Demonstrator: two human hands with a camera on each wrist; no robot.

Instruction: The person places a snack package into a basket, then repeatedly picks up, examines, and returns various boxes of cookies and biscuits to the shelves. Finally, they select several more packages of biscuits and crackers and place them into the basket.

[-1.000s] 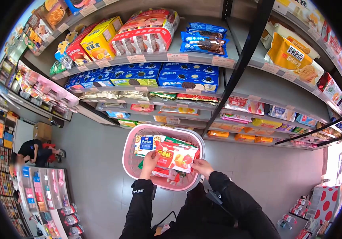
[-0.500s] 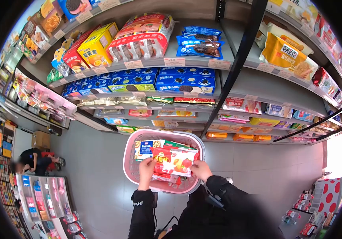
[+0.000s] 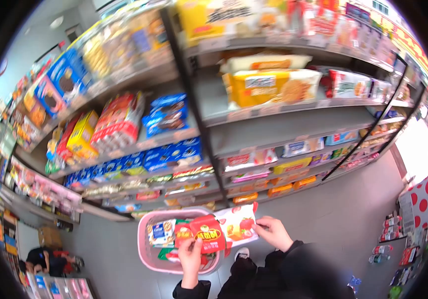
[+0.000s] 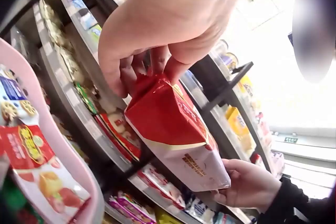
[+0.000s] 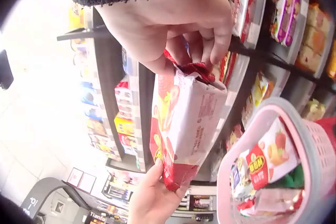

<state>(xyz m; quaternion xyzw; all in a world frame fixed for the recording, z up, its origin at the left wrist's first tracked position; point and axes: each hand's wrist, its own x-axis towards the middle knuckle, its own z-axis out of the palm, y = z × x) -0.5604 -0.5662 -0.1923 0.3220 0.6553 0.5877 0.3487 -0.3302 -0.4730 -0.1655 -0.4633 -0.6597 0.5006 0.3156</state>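
Note:
A red and white snack packet (image 3: 226, 230) with strawberry pictures is stretched between both hands, over the right rim of a pink basket (image 3: 146, 254). The left hand (image 3: 190, 259) pinches its left end; the right hand (image 3: 272, 232) pinches the right end. In the left wrist view the left hand (image 4: 168, 19) grips the crimped red end of the packet (image 4: 168, 124). The right wrist view shows the right hand (image 5: 168, 29) on the other crimped end. A similar strawberry packet (image 5: 270, 155) lies in the basket with a blue and white packet (image 3: 162, 232) and several others.
Shelves of packaged snacks (image 3: 268, 119) stand in front, with a black upright post (image 3: 189, 89) between sections. A seated person (image 3: 39, 259) is at the lower left. Bottles (image 3: 383, 249) and a polka-dotted box (image 3: 418, 202) stand at the right.
The head view has turned to the right and up, bringing more shelving into sight. The packet, held in both hands, has moved from over the basket's middle to its right side.

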